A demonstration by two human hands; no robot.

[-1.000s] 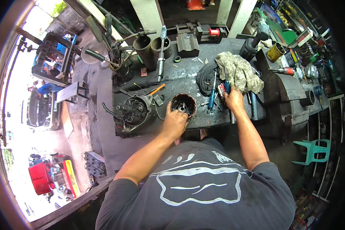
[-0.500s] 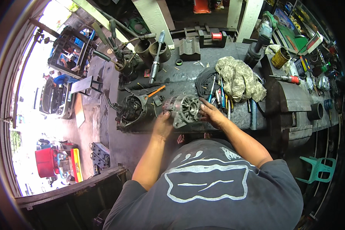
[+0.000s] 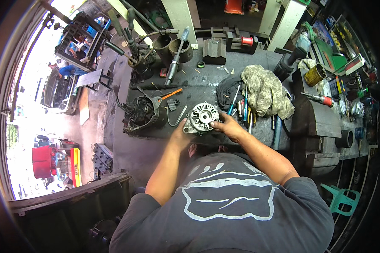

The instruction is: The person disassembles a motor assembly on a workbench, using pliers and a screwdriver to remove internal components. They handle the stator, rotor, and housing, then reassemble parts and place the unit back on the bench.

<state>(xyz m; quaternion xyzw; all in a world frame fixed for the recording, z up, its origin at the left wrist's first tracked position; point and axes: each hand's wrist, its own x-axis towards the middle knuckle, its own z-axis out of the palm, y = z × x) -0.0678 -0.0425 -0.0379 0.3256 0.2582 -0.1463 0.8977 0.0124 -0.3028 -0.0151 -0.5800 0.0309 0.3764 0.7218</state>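
Observation:
Between my two hands is an alternator (image 3: 203,110), a round metal body with slotted vents and a central hub, its round face turned up. My left hand (image 3: 181,135) is closed around its lower left side, by a protruding lug. From the right, my right hand (image 3: 229,127) grips it with the thumb on the face; the fingers underneath are hidden. Left of it on the bench sits a larger round housing (image 3: 145,114) with dark innards. An orange-handled tool (image 3: 172,93), a small dark block (image 3: 171,104) and a bent wire (image 3: 179,116) lie close by.
A crumpled rag (image 3: 264,90) sits right of the alternator, with several screwdrivers and pens (image 3: 244,105) beside it. Metal cups (image 3: 162,44) holding tools stand at the back left. A bench vise (image 3: 316,122) is at the right, and an angle grinder (image 3: 297,50) stands behind it.
The alternator has been tilted, so its round face now points up rather than to the side. My right thumb has come onto that face. The whole view has shifted slightly.

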